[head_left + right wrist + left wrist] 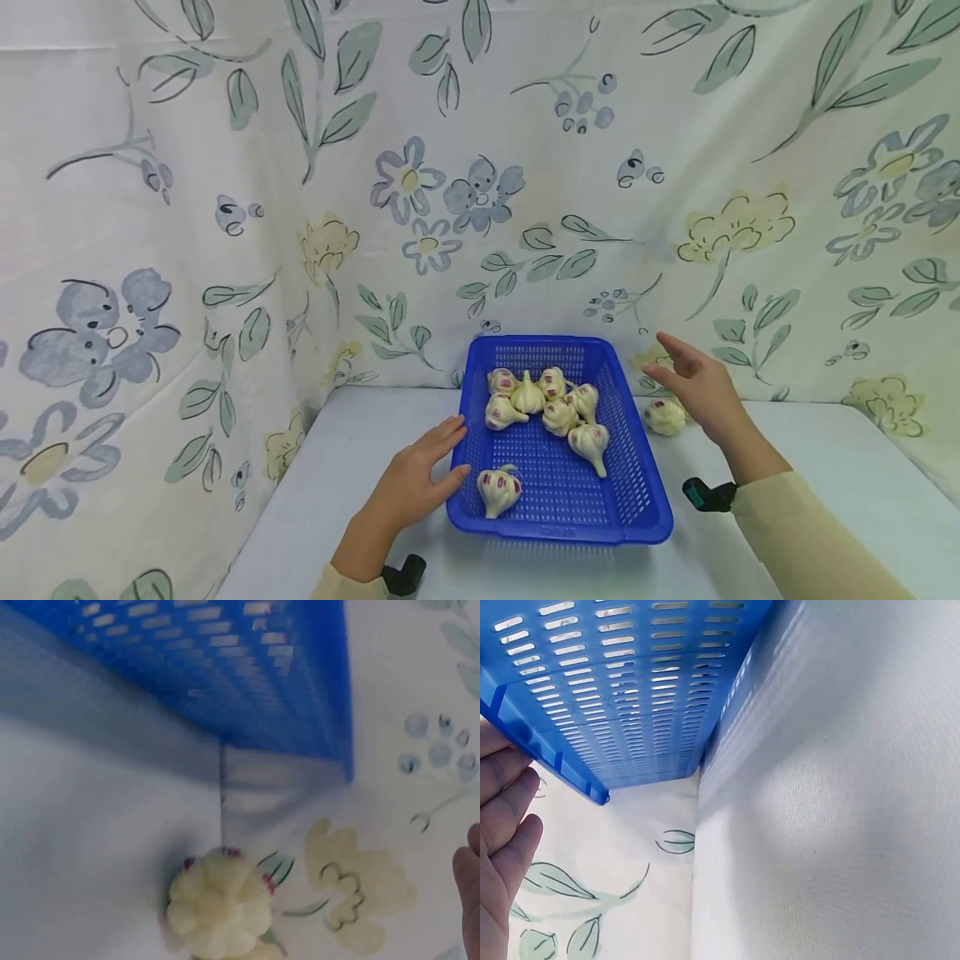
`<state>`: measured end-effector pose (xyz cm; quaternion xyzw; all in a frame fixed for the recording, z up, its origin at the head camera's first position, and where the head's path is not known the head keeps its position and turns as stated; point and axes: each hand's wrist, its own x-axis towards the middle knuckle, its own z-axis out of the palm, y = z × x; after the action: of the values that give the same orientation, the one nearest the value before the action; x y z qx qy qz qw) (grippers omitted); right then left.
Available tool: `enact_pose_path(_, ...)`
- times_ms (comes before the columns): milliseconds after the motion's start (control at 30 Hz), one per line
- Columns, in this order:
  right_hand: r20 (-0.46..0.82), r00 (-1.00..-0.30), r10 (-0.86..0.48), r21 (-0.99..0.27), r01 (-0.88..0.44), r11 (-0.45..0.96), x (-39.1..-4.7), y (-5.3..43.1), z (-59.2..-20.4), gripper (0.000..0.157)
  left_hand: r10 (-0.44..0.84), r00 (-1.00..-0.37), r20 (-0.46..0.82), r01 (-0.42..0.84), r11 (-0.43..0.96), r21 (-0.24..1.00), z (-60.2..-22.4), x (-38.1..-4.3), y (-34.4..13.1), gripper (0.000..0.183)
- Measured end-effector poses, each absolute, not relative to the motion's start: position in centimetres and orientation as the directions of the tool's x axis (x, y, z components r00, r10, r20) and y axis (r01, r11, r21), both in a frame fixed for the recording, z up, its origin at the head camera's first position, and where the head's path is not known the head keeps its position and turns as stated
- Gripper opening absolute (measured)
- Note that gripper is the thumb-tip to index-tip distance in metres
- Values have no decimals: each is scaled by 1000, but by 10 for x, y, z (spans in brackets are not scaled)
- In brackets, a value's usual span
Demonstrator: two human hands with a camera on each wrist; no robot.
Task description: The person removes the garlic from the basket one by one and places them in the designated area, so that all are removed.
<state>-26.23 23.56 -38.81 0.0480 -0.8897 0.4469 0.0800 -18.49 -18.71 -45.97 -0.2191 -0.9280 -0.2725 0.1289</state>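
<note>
My beige sleeves come first, the right sleeve (817, 533) running in from the lower right corner and the left sleeve (348, 586) just showing at the bottom, each with a small black device by it: the left device (405, 575) at one wrist, the right device (708, 495) at the other. My left hand (420, 471) lies along the left side of the blue basket (558, 531), fingers out long and released, and from the wrist below I see fingertips against the outside of the rim; I have no grasp round it. My right hand (701, 387) is raised on the other side, thumb and fingers parted, clenched on nothing, apart from the basket. Just below it, in my head view, a loose garlic bulb (663, 416) sits on the white table (840, 467), near the basket's right wall and close to the table's far edge; the right wrist view shows its rounded cloves and purplish marks, well apart from my fingers. Inside the basket I count eight bulbs. Seven make a group (560, 416) towards the far end, one of them with its stem pointing back at me, while a lone bulb (498, 492) lies in the near left corner. Behind everything hangs a pale curtain (525, 100) printed with blue and yellow flowers and green leaves.
</note>
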Motion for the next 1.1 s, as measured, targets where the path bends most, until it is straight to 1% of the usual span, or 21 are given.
enact_pose_path(167,203,-972,-122,-766,-235,599,-245,216,-379,80,340,-870,356,477,761,439,-460,-185,-186,58)
enact_pose_path(300,194,-960,-204,-780,-277,561,-230,199,-376,76,341,-871,354,478,755,448,-459,-185,-186,58)
enact_pose_path(500,187,-938,-291,-796,-319,515,-211,177,-370,71,338,-872,355,476,755,451,-459,-185,-186,58)
enact_pose_path(600,192,-925,-328,-803,-340,490,-203,166,-370,68,343,-863,372,489,754,439,-460,-185,-186,57)
enact_pose_path(733,172,-916,-364,-825,-336,455,-190,148,-374,67,350,-852,390,505,746,434,-460,-186,-187,57)
enact_pose_path(867,117,-909,-401,-863,-292,412,-179,126,-383,68,348,-860,374,497,741,451,-460,-186,-187,56)
enact_pose_path(967,87,-895,-438,-874,-279,398,-172,108,-392,69,346,-861,373,495,739,457,-459,-186,-187,56)
enact_pose_path(1100,75,-878,-473,-861,-296,413,-168,87,-403,69,347,-856,384,502,738,451,-460,-185,-187,56)
